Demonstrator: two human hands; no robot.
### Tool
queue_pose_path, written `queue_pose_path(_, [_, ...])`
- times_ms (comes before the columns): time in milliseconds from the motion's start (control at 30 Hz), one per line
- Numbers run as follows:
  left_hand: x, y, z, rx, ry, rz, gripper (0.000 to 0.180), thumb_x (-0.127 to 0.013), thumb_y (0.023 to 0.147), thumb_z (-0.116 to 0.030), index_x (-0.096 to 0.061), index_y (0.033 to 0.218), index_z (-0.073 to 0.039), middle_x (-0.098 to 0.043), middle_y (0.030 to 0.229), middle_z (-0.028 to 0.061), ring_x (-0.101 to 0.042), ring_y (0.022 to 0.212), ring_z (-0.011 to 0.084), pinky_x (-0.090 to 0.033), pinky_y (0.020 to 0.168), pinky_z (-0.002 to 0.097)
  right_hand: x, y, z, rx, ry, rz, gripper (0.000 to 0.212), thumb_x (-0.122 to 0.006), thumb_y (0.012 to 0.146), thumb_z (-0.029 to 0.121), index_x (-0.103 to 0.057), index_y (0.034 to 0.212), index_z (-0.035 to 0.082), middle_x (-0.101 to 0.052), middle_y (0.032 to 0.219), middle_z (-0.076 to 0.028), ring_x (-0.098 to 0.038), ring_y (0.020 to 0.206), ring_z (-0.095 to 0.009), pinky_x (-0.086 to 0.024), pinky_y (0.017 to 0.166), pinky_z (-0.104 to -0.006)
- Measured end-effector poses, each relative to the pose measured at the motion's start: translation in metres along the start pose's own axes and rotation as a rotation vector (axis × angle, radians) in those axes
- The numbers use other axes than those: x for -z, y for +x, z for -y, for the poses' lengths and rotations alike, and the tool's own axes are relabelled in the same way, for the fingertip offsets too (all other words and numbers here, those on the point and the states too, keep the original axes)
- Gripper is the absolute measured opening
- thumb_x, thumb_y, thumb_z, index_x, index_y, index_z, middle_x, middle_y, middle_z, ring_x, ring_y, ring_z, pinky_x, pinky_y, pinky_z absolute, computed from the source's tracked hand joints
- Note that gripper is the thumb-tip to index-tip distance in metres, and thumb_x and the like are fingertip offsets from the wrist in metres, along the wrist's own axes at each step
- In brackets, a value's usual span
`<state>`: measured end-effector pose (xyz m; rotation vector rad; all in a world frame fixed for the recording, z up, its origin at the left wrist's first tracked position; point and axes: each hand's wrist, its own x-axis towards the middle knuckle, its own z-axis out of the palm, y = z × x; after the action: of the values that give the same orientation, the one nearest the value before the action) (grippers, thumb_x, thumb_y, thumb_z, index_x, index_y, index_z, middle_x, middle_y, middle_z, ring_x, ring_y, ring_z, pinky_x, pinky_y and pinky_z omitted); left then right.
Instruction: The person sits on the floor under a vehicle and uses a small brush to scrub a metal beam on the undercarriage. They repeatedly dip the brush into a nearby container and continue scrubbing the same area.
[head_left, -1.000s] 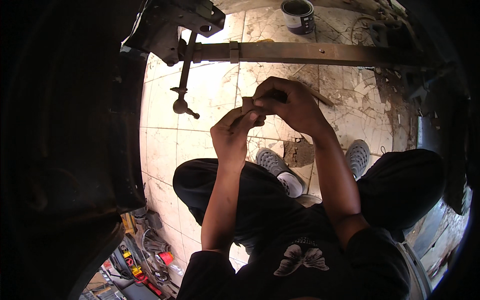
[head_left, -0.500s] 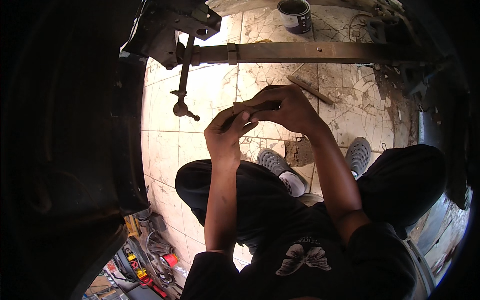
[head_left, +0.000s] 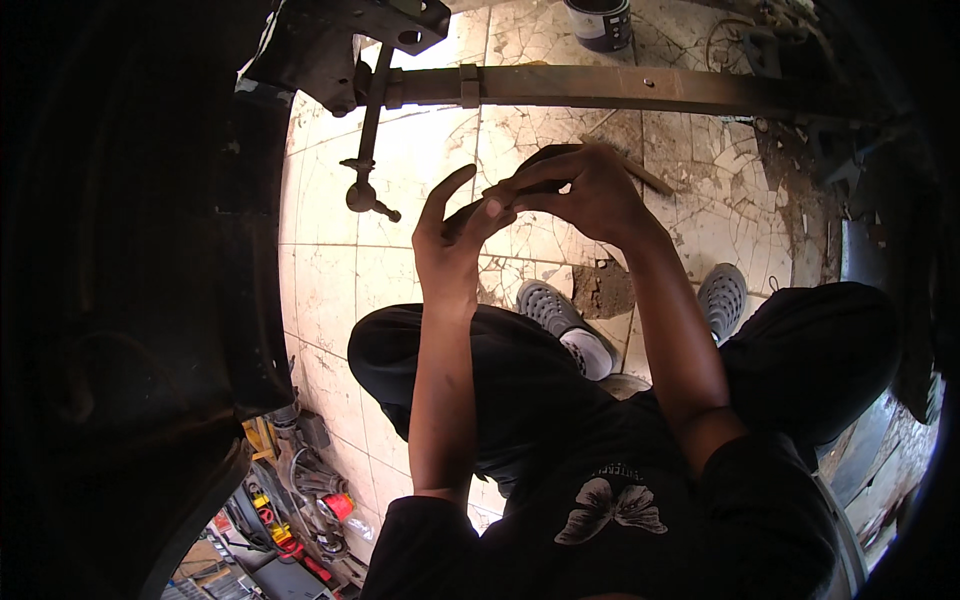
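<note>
My left hand [head_left: 450, 240] and my right hand [head_left: 592, 195] meet at their fingertips in front of me, above the tiled floor. Left thumb and fingers pinch toward the right fingertips, while the left index finger points up and away. The right thumb and fingers are bent together in a pinch. Whatever sits between the two hands is small, dark and mostly covered by the fingers, so I cannot make out its kind. To the left of my hands hangs a dark metal rod [head_left: 371, 120] with a ball joint [head_left: 362, 196] at its lower end.
A long leaf spring [head_left: 570, 86] with a clip crosses beyond my hands, joined to a dark bracket [head_left: 400, 30]. A paint can [head_left: 600, 22] and a stick [head_left: 650, 178] are on the cracked tiles. Dark bodywork [head_left: 120, 250] fills the left; tools and parts [head_left: 290, 510] lie lower left.
My left index finger has lifted off and straightened upward. A flat brownish edge seen between the fingers before is now hidden. The leaf spring and can appear slightly higher in view.
</note>
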<state>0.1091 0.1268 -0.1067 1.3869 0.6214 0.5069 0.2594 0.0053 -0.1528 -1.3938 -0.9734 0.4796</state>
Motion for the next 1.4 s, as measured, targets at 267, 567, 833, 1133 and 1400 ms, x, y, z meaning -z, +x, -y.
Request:
queue_pose_path(267, [0.0,0.001,0.004,-0.013,0.164,-0.052,0.033,-0.073,0.097,0.002,-0.065,0.128,0.011,-0.075,0.111,0.0278,-0.077,0.101,0.0281,-0.064,0.093,0.0372,-0.008,-0.002,-0.003,0.061,-0.105,-0.027,0.02,-0.085,0.086,0.011,-0.085,0.106,0.015,-0.081,0.095,-0.006,-0.077,0.085,-0.018,-0.06,0.077,-0.0316])
queue_pose_path(567, [0.004,0.008,0.005,-0.338,0.657,-0.009,0.029,-0.071,0.099,0.002,-0.07,0.127,0.0,-0.082,0.103,0.0129,-0.075,0.094,0.0112,-0.056,0.083,0.0255,-0.009,0.001,-0.008,0.186,-0.226,-0.108,0.023,-0.084,0.087,0.018,-0.084,0.109,0.013,-0.079,0.101,-0.009,-0.076,0.088,-0.024,-0.06,0.08,-0.037])
queue_pose_path(833, [0.01,0.01,0.008,-0.42,0.774,0.006,0.022,-0.072,0.098,-0.001,-0.078,0.119,-0.004,-0.082,0.094,0.0125,-0.08,0.085,0.0201,-0.059,0.074,0.0292,-0.008,0.003,-0.008,0.083,-0.18,0.041,0.02,-0.078,0.093,0.019,-0.082,0.11,0.009,-0.076,0.097,-0.012,-0.074,0.091,-0.03,-0.059,0.084,-0.04])
queue_pose_path(1133, [0.003,0.007,0.005,-0.494,0.912,0.003,0.02,-0.07,0.099,-0.001,-0.078,0.116,-0.005,-0.081,0.099,0.0146,-0.081,0.088,0.0269,-0.062,0.073,0.034,-0.01,0.0,0.0,0.009,-0.3,0.033,0.023,-0.075,0.097,0.021,-0.079,0.116,0.008,-0.074,0.107,-0.012,-0.072,0.099,-0.029,-0.057,0.089,-0.0405])
queue_pose_path(1400, [0.01,0.012,0.009,-0.519,0.884,-0.003,0.023,-0.07,0.097,0.0,-0.078,0.118,-0.001,-0.08,0.09,0.0115,-0.075,0.075,0.0149,-0.057,0.067,0.0283,-0.001,-0.001,0.006,-0.011,-0.356,0.12,0.023,-0.067,0.1,0.025,-0.078,0.106,0.005,-0.075,0.099,-0.016,-0.072,0.097,-0.035,-0.056,0.088,-0.0448])
